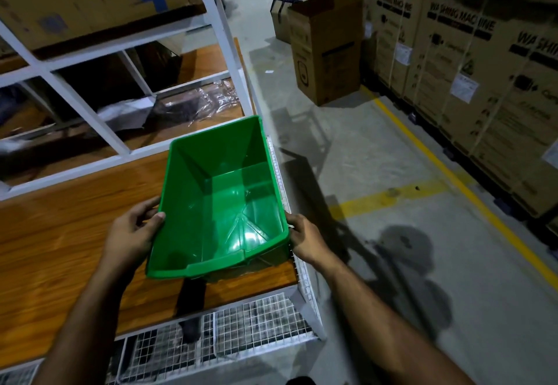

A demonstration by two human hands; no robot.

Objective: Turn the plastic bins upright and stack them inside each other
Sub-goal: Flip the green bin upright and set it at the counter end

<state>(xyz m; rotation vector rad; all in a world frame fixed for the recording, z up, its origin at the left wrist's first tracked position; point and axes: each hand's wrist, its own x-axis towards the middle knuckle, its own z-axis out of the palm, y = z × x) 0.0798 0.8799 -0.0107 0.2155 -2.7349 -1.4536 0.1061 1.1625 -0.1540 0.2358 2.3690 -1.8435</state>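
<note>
Wooden shelf board (60, 233) carrying one upright green bin (220, 203), mouth up, long axis running away from the person. Left hand (133, 236) and right hand (305, 239) grip opposite long rims near its front end, equally close.

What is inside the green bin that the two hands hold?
The green bin is open side up and holds nothing; only its shiny floor and walls show. The left hand and right hand grip its sides. The wooden shelf beneath it is partly covered.
</note>
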